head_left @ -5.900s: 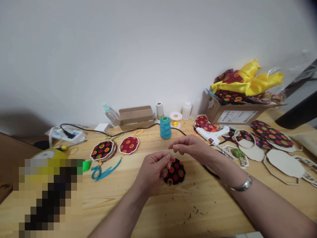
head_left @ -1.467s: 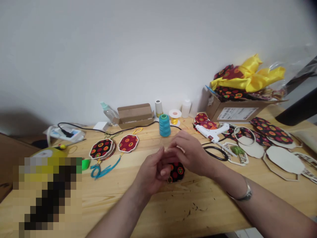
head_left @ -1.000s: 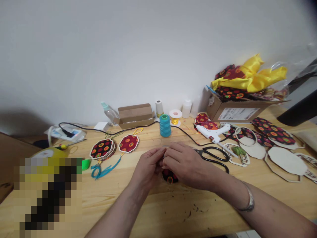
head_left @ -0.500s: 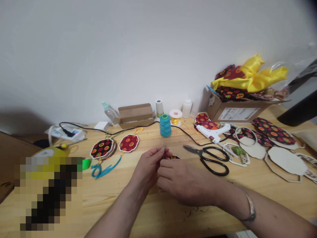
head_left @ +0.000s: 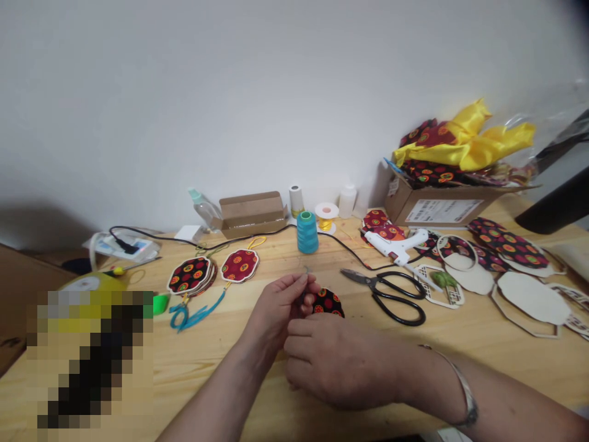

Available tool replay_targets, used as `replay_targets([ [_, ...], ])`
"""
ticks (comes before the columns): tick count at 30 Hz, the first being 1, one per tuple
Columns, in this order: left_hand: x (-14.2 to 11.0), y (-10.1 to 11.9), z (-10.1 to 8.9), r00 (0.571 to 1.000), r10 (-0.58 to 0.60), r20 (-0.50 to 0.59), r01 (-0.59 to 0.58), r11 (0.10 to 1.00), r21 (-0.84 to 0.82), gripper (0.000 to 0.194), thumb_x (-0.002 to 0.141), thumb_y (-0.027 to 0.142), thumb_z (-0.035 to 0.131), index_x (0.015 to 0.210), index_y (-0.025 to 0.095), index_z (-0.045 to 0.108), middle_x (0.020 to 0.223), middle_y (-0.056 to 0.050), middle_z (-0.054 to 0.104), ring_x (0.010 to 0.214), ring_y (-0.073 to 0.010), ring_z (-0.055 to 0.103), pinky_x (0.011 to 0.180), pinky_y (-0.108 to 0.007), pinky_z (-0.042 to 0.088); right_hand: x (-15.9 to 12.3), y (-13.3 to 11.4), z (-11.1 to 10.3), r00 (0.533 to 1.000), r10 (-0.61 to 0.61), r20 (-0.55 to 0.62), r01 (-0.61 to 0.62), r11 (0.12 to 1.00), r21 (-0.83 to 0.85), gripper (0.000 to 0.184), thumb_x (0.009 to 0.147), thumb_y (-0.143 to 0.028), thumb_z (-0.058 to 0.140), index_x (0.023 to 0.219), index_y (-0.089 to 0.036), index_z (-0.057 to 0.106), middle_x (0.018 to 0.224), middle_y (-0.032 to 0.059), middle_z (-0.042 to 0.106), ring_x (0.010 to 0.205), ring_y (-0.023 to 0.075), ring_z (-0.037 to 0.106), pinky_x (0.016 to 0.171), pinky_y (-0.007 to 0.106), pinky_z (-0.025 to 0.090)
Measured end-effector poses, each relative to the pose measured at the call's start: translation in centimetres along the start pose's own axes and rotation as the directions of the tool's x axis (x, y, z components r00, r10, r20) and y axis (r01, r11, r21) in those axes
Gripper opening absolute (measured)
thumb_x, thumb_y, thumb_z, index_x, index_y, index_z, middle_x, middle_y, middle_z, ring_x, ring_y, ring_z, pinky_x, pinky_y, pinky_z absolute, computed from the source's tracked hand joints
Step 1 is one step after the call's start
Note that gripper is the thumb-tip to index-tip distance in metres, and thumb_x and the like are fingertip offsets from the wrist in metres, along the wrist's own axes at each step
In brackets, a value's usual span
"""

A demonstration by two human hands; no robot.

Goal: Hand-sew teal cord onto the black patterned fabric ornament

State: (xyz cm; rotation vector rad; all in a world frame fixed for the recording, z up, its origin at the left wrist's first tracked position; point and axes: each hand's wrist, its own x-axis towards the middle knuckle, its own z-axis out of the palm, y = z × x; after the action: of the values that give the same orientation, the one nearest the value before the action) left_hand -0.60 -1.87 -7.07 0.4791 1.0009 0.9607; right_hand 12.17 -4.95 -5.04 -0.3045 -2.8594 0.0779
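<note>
The left hand (head_left: 280, 307) has thumb and forefinger pressed together in a narrow pinch, a thin strand (head_left: 307, 270) showing just above their tips. The right hand (head_left: 335, 356) is nearer the wearer — back up, fingers curled, their tips hidden, so whether it grips anything I cannot tell. A silver bracelet (head_left: 468, 402) circles the right wrist.

Just beyond the right knuckles, beside the left fingertips, a black patterned fabric piece (head_left: 327, 301) is partly covered by the hands. To the right of it, black-handled scissors (head_left: 373, 284) lie on the bench (head_left: 211, 374), blades slightly apart and pointing left.

Straight ahead of the hands, a cone of teal thread (head_left: 307, 234) stands upright, with a yellow cord spool (head_left: 326, 212) and a white bottle (head_left: 347, 201) behind it, to its right. Left of the hands lie a red patterned ornament (head_left: 240, 267) and a stack of black patterned ornaments (head_left: 189, 276), a teal tassel (head_left: 202, 320) near both.

Farther right, past the scissors, are a white glue gun (head_left: 398, 247) and pale wooden shapes (head_left: 529, 299); behind them, a cardboard box (head_left: 432, 210) bears yellow cloth (head_left: 473, 147) and patterned fabric (head_left: 427, 173).
</note>
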Motion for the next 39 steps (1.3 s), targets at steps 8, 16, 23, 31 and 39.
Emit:
replay_targets([
  [8, 0.0, -0.2, -0.1, 0.998, -0.016, 0.054, 0.017, 0.999, -0.031, 0.018, 0.063, 0.02, 0.073, 0.073, 0.009, 0.063, 0.062, -0.003, 0.059, 0.046, -0.0038, 0.045, 0.039, -0.013, 0.033, 0.1, -0.3, 0.5, 0.998, -0.055, -0.008, 0.055, 0.998, 0.006, 0.014, 0.083, -0.013, 0.046, 0.074, -0.015, 0.056, 0.075, 0.0027, 0.055, 0.07, 0.0156, 0.043, 0.057, 0.029, 0.034],
  [16, -0.2, 0.0, 0.1, 0.997, -0.013, 0.078, 0.015, 0.999, -0.032, 0.017, 0.063, 0.019, 0.072, 0.072, 0.008, 0.063, 0.062, -0.003, 0.058, 0.046, -0.0037, 0.044, 0.04, -0.013, 0.032, 0.2, -0.5, 0.8, 0.996, -0.089, -0.021, 0.089, 0.996, 0.022, 0.011, 0.08, -0.012, 0.05, 0.072, -0.015, 0.057, 0.071, 0.0022, 0.055, 0.067, 0.0145, 0.044, 0.056, 0.028, 0.034],
  [23, -0.1, -0.2, 0.0, 0.994, 0.014, 0.108, -0.013, 1.0, -0.006, 0.017, 0.065, 0.022, 0.071, 0.071, 0.008, 0.063, 0.062, -0.003, 0.057, 0.044, -0.0023, 0.04, 0.039, -0.013, 0.028, 0.2, -0.8, 0.8, 0.996, -0.087, 0.016, 0.086, 0.993, 0.078, 0.012, 0.081, -0.014, 0.051, 0.071, -0.015, 0.058, 0.073, 0.0012, 0.058, 0.068, 0.0143, 0.045, 0.059, 0.028, 0.037],
  [31, -0.2, -0.1, 0.1, 0.996, 0.036, 0.087, -0.042, 0.997, 0.068, 0.02, 0.066, 0.026, 0.071, 0.069, 0.009, 0.062, 0.057, 0.001, 0.053, 0.038, 0.0009, 0.027, 0.036, -0.013, 0.017, 0.1, -0.4, 0.9, 0.996, -0.084, -0.029, 0.088, 0.978, 0.189, 0.021, 0.083, -0.026, 0.052, 0.066, -0.015, 0.059, 0.067, 0.0003, 0.058, 0.067, 0.0136, 0.046, 0.062, 0.027, 0.038],
  [39, -0.1, -0.5, 0.0, 0.995, 0.088, 0.036, -0.093, 0.978, 0.185, 0.023, 0.062, 0.03, 0.072, 0.064, 0.009, 0.063, 0.051, 0.002, 0.05, 0.039, -0.0017, 0.032, 0.037, -0.016, 0.019, -1.7, 4.9, -0.7, 0.577, 0.663, -0.478, -0.402, 0.739, 0.541, 0.017, 0.085, -0.016, 0.043, 0.08, -0.013, 0.059, 0.07, 0.0032, 0.057, 0.063, 0.0111, 0.046, 0.061, 0.026, 0.04],
])
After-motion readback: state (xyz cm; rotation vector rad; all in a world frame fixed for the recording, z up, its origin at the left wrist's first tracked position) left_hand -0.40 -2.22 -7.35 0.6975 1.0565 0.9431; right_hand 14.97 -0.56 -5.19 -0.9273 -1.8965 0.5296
